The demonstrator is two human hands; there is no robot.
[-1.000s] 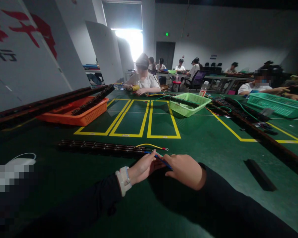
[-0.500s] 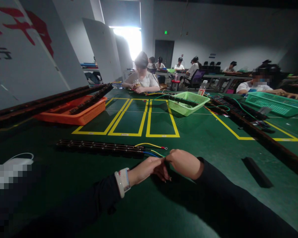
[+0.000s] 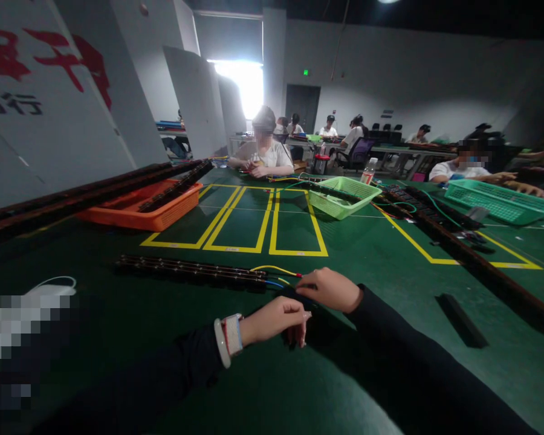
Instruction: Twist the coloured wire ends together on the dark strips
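Observation:
My left hand is just above the table, its thumb and index fingertips drawn together and the other fingers curled below. Anything between those tips is too small to make out. Ahead and to the right, my right hand is closed in a pinch at the ends of the wires. A yellow-green wire and a blue wire run toward its fingers. A yellow wire with a red sleeve ends against this hand, its tip hidden. These wires leave a long black strip assembly lying on the table.
An orange basket holding dark strips stands at back left. A light green basket and a teal basket are farther right. A short black piece and a long strip lie right. Several people sit beyond.
My left hand has drawn away from the wires, toward me. My right hand stays at the wires, now covering the tip of the yellow wire. The view has tilted slightly up.

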